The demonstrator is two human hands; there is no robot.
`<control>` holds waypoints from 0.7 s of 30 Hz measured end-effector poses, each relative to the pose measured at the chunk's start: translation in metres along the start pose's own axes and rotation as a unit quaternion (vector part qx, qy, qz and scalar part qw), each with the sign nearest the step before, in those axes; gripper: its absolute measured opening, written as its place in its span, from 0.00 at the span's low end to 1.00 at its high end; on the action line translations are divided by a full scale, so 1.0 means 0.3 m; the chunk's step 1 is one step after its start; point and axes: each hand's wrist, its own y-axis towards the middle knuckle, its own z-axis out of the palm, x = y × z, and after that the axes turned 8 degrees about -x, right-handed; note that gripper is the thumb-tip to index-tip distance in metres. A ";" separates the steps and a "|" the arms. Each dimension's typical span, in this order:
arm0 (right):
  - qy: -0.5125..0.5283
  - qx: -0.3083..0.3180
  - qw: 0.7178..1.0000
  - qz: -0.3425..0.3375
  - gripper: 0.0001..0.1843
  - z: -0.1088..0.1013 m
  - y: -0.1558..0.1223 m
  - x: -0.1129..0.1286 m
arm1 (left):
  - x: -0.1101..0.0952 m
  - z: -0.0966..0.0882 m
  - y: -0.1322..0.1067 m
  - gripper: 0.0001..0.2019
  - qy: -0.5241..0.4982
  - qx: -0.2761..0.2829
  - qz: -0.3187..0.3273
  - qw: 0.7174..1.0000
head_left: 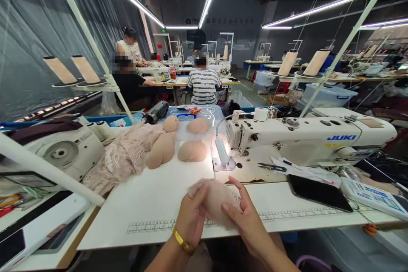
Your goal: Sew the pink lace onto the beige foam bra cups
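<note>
Between my two hands, just above the front of the white table, is a beige bra cup (219, 200) with some sheer, lacy fabric at its edges. My left hand (192, 209) grips its left side, the thumb lying on top. On the right side, my right hand (242, 212) pinches it with the thumb across the front; its index finger points up. Several more beige bra cups (192, 151) lie on the table beyond my hands. To their left spreads a heap of beige lace fabric (127, 153).
A white sewing machine (306, 136) stands at the right, its lamp (222, 151) lit. Thread snips (272, 167), a black phone (318, 192) and a white box (376, 197) lie before it. A printed ruler (149, 226) runs along the front edge. Co-workers sit beyond a clear plastic bin (216, 114).
</note>
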 end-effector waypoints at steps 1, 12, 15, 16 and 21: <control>0.004 -0.008 1.000 -0.008 0.54 0.005 0.000 -0.003 | 0.002 0.008 0.003 0.20 0.007 -0.023 0.009 1.000; 0.046 0.014 0.999 0.021 0.50 -0.032 0.019 0.005 | -0.015 0.051 -0.010 0.21 -0.039 -0.048 0.009 0.998; 0.028 -0.001 0.999 0.024 0.51 -0.032 0.019 -0.005 | -0.022 0.057 -0.011 0.20 -0.048 -0.050 0.004 0.998; 0.021 -0.014 1.000 0.019 0.51 -0.029 0.018 -0.011 | -0.024 0.059 -0.011 0.19 -0.049 -0.051 0.002 0.997; 0.007 -0.056 0.998 -0.016 0.51 -0.015 0.016 -0.037 | -0.029 0.072 -0.009 0.18 -0.031 -0.007 -0.030 0.999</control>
